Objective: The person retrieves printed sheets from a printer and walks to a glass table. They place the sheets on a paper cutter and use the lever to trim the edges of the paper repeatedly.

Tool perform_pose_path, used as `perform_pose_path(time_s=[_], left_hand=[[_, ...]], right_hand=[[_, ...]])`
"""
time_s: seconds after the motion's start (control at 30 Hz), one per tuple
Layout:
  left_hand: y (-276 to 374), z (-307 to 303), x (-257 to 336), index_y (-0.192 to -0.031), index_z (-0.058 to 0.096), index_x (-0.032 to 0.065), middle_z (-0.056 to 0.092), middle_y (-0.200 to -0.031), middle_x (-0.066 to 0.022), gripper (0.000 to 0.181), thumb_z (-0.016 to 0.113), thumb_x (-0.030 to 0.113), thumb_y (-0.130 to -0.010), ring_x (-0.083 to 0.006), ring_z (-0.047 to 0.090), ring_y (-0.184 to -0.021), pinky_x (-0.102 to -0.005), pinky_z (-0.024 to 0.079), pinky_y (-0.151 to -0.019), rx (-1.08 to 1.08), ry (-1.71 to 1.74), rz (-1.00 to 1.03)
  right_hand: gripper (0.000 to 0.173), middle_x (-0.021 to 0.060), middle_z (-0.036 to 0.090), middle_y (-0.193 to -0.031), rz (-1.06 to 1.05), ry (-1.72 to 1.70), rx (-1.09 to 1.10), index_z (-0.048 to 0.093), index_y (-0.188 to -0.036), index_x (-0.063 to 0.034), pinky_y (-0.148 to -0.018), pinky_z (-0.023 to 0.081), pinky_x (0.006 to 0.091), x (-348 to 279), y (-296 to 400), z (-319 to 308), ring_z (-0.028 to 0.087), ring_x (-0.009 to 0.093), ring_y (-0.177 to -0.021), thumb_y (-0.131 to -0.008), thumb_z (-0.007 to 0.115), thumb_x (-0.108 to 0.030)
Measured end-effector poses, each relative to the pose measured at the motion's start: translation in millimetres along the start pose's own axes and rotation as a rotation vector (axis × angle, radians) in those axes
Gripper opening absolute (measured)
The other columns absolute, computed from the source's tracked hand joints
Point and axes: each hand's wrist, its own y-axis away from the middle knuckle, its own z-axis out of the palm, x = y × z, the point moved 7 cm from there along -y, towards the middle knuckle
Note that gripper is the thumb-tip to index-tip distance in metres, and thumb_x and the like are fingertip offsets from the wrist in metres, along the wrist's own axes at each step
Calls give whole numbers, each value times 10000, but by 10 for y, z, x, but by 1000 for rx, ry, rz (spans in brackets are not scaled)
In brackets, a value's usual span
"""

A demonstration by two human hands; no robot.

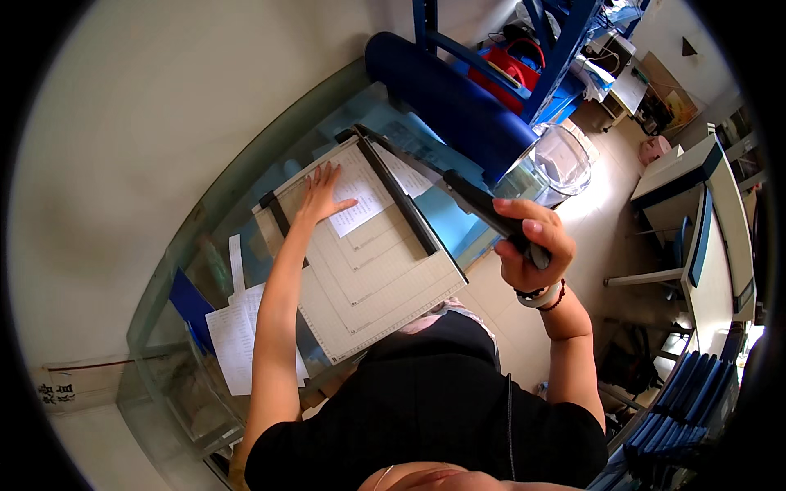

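A guillotine paper cutter [381,270] with a gridded board lies on a glass-topped table. My left hand [320,199] rests spread on a printed paper sheet [362,205] and presses it against the board. Part of the paper [408,175] shows beyond the cutter's dark edge bar [399,196]. My right hand [537,242] is closed around the black handle [476,196] of the cutter's arm, which is raised above the board.
Printed sheets and strips [236,344] lie on the table at lower left, by a blue folder [191,307]. A large blue roll [448,104] stands beyond the cutter, near a wire bin with a plastic liner [562,162]. Blue shelving [562,55] rises behind.
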Motion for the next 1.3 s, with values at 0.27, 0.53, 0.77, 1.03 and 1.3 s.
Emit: perform_pose_path(time_s=[0.27, 0.53, 0.77, 1.03, 1.3], left_hand=[[-92, -42, 262, -1515, 283, 101, 217, -1587, -173, 1080, 657, 728, -718, -383, 179, -1465, -557, 166, -1170, 52, 27, 48], [-299, 17, 281, -1492, 314, 74, 256, -1571, -176, 1089, 651, 745, -705, -409, 228, -1442, -557, 188, -1164, 87, 5, 51], [-330, 20, 287, -1519, 270, 86, 221, -1585, -173, 1130, 651, 761, -696, -404, 203, -1453, -545, 180, -1176, 30, 23, 21], [-328, 20, 276, -1516, 271, 78, 230, -1580, -178, 1127, 653, 755, -700, -414, 207, -1449, -549, 185, -1172, 54, 27, 36], [-325, 33, 285, -1525, 256, 91, 219, -1589, -160, 1093, 651, 726, -728, -399, 204, -1455, -538, 199, -1168, 32, -10, 18]], right_hand=[[576, 277, 637, -1129, -21, 22, -8, 489, -1287, -23, -779, 554, 360, 12, -93, 22, 675, 345, -956, -788, 775, -1], [425, 224, 673, -1051, 6, 136, -46, 450, -1223, -53, -760, 536, 309, 0, -107, 33, 687, 284, -928, -891, 703, -132], [426, 224, 668, -1065, 0, 133, -48, 447, -1232, -60, -757, 534, 307, 16, -95, 39, 687, 285, -931, -889, 696, -109], [531, 249, 651, -1107, -8, 26, -4, 489, -1278, -54, -760, 552, 341, 27, -92, 34, 684, 329, -945, -815, 745, -21], [597, 264, 641, -1123, -4, -37, 19, 508, -1308, -55, -762, 565, 363, 45, -72, 23, 685, 355, -948, -776, 767, 26]])
